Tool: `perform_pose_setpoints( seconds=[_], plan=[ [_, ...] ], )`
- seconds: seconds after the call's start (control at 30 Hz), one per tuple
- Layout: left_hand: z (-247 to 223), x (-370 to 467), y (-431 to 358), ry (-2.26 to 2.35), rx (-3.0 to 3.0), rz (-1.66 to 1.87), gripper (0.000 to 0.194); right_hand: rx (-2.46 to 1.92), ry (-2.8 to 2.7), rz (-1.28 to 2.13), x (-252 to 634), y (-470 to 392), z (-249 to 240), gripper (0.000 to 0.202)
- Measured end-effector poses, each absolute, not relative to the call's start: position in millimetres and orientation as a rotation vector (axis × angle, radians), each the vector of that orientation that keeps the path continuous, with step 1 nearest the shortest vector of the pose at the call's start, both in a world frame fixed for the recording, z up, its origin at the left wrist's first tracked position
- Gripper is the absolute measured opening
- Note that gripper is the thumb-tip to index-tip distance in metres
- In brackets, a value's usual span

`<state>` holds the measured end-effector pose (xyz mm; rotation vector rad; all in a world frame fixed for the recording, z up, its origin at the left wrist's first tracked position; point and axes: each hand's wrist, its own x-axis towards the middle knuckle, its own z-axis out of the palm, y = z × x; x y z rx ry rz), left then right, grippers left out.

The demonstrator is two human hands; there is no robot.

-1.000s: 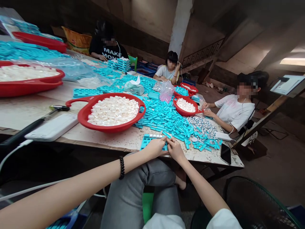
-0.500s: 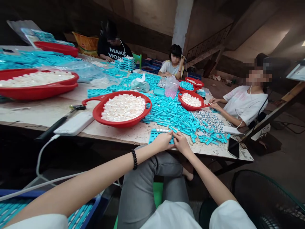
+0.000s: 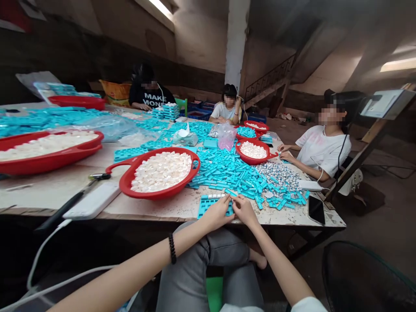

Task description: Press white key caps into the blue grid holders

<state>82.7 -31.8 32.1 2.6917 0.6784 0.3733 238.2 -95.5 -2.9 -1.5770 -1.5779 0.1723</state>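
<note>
At the table's front edge my left hand [image 3: 218,213] lies partly over a blue tray [image 3: 204,206] with a row of white pieces along its top. Its fingers are closed at the tray's right end, and what they pinch is too small to tell. My right hand [image 3: 243,209] touches it from the right, with thumb and fingers pinched on a small blue strip [image 3: 230,193]. Just beyond both hands spreads a heap of blue strips [image 3: 224,169]. A red basket [image 3: 156,194] of white pieces [image 3: 162,171] stands to the left of the heap.
On the left lie a hammer [image 3: 69,203], a white power bank [image 3: 92,201] and another red basket [image 3: 55,162]. A phone [image 3: 316,210] rests at the right corner. Small red baskets [image 3: 255,160] stand farther back. Three people sit round the table [image 3: 136,212].
The camera view has tilted up, so the table and both hands appear lower in the picture. Both hands stay together by the blue tray, with little visible change in their grip.
</note>
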Motion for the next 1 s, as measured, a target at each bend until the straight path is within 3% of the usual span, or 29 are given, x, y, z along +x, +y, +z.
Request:
perform_pose_setpoints(
  seconds=[0.2, 0.5, 0.87, 1.0],
  plan=[
    [38, 88, -23, 0.725, 2.644, 0.418, 0.042, -1.517, -1.428, 0.277, 240, -88, -4, 0.021],
    [38, 93, 26, 0.566, 2.611, 0.484, 0.035, -1.452, -1.329, 0.409, 245, -74, 6, 0.010],
    [33, 92, 35, 0.745, 2.614, 0.337, 0.050, -1.454, -1.294, 0.531, 247, -67, 8, 0.009],
    [37, 91, 31, 0.794, 2.662, 0.262, 0.051, -1.388, -1.257, 0.578, 247, -68, 2, 0.018]
  ],
)
